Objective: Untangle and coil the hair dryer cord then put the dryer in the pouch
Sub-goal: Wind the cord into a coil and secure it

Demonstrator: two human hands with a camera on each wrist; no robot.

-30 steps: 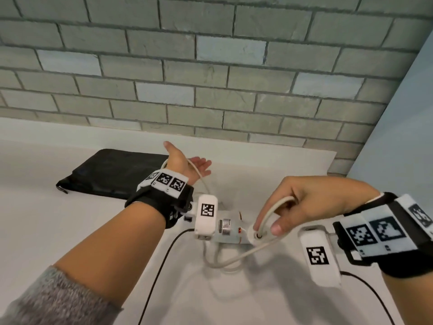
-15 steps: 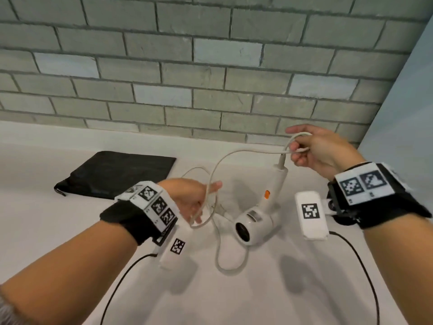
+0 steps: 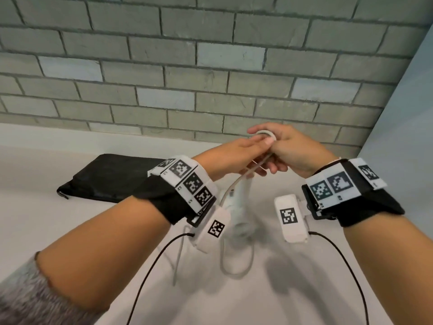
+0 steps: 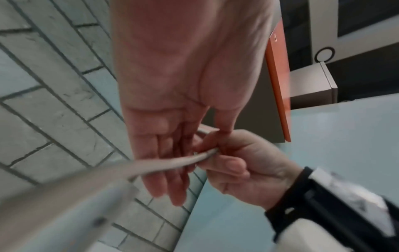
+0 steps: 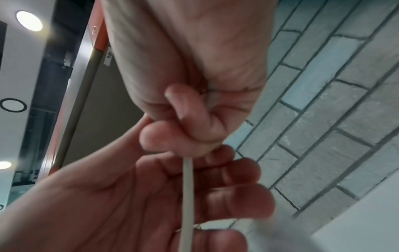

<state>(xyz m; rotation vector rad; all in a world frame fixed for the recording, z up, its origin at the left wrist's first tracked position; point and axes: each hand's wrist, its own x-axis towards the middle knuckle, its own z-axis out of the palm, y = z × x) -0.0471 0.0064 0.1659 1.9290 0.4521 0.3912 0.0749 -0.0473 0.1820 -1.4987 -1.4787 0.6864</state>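
Observation:
My hands meet above the white table (image 3: 70, 231), near the back wall. The right hand (image 3: 281, 156) grips the white cord (image 3: 263, 133) in curled fingers, plainly so in the wrist views (image 4: 237, 162) (image 5: 190, 119). The left hand (image 3: 248, 148) holds its fingers straight against the right one, and the cord (image 4: 172, 163) runs across them. The white hair dryer (image 3: 239, 207) is upright and blurred just below the hands; I cannot tell whether it touches the table. Slack cord loops (image 3: 236, 273) lie under it. The black pouch (image 3: 112, 177) lies flat at the back left.
A grey brick wall (image 3: 210, 66) closes the back and a pale blue panel (image 3: 403, 137) the right side. Thin black cables (image 3: 150, 273) trail from both wrist cameras toward the front edge. Bare table surface lies in front of the pouch.
The right hand left the dryer's nozzle, lifted the cord up to the right, then brought it to the left hand. The left hand rose to meet it. The dryer tipped upright.

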